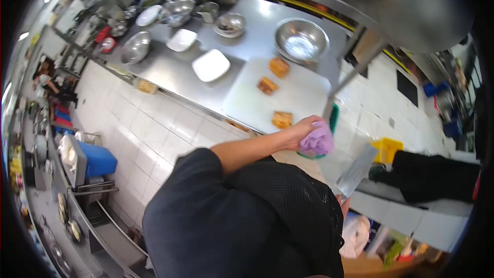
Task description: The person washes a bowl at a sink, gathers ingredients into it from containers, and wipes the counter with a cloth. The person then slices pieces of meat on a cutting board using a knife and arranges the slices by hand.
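Observation:
My left hand (304, 126) is closed around a crumpled purple cloth (317, 140), held just off the near right edge of the white cutting board (242, 95). Down at my right side, my right hand (345, 205), mostly hidden by my body, grips a cleaver (356, 171) with its broad blade pointing up and away. Three browned food blocks lie apart on the board: a far block (279, 67), a middle block (267, 86) and a near block (282, 119). Part of a green container (334, 117) shows behind the cloth.
Beyond the board stands a large steel bowl (301, 41). Two white dishes, a square one (211, 65) and a smaller one (182, 40), sit on the steel table (159, 72) among several bowls. A post (355, 74) rises by the board's right corner. A yellow bin (387, 150) is at right.

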The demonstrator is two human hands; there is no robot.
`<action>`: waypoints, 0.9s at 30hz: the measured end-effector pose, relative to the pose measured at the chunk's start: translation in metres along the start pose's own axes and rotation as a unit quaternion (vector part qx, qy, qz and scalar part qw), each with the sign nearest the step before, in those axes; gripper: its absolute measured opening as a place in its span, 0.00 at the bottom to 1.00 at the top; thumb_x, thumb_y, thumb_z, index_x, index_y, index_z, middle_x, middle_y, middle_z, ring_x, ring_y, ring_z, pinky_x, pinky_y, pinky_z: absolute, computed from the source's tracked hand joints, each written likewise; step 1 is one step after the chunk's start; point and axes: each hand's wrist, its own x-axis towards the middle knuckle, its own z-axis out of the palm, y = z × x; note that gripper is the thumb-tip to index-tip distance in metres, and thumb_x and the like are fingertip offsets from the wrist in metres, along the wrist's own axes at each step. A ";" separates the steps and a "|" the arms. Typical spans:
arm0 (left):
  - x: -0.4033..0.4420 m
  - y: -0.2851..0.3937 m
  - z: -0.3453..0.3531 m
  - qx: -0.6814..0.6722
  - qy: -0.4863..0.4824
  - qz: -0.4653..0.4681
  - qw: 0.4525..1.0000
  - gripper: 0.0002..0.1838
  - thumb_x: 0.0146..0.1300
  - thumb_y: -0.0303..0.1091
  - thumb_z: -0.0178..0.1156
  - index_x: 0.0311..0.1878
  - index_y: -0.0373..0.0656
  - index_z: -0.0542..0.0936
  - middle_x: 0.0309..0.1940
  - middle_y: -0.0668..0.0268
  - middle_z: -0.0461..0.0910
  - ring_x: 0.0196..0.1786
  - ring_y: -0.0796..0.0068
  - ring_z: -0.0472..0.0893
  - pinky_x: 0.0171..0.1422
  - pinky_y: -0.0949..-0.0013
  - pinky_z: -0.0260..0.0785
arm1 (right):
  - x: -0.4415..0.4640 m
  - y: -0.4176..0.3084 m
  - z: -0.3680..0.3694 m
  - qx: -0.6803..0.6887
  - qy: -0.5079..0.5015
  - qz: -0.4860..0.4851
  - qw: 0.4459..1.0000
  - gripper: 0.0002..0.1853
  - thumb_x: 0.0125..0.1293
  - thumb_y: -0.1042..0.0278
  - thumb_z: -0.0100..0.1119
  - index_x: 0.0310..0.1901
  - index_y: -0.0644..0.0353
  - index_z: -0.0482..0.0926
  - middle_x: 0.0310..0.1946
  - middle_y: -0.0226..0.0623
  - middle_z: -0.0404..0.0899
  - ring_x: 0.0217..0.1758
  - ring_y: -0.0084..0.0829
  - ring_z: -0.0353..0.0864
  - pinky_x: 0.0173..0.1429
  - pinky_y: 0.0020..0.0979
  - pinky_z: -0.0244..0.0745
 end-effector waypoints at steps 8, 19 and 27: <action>-0.198 0.248 -0.298 0.111 0.312 0.406 0.852 0.17 0.74 0.40 0.57 0.61 0.46 0.72 0.44 0.59 0.83 0.36 0.65 0.87 0.40 0.62 0.86 | 0.037 -0.020 0.114 -0.051 -0.152 -0.029 0.987 0.15 0.73 0.73 0.61 0.59 0.62 0.76 0.23 0.26 0.74 0.23 0.18 0.73 0.28 0.23 0.67; -0.204 0.293 -0.397 0.696 0.568 0.084 0.432 0.32 0.62 0.38 0.65 0.72 0.52 0.75 0.70 0.52 0.72 0.71 0.52 0.72 0.68 0.46 0.68 | 0.108 -0.030 0.184 -0.226 -0.106 0.036 0.968 0.17 0.71 0.74 0.56 0.60 0.61 0.72 0.20 0.30 0.71 0.12 0.23 0.71 0.14 0.29 0.69; -0.295 0.211 -0.290 0.135 -0.260 -0.093 0.952 0.29 0.68 0.28 0.70 0.70 0.35 0.75 0.62 0.68 0.81 0.61 0.80 0.78 0.71 0.70 0.70 | 0.102 0.005 0.203 -0.166 -0.035 0.055 0.984 0.27 0.71 0.76 0.55 0.70 0.61 0.64 0.21 0.30 0.70 0.12 0.23 0.69 0.14 0.28 0.68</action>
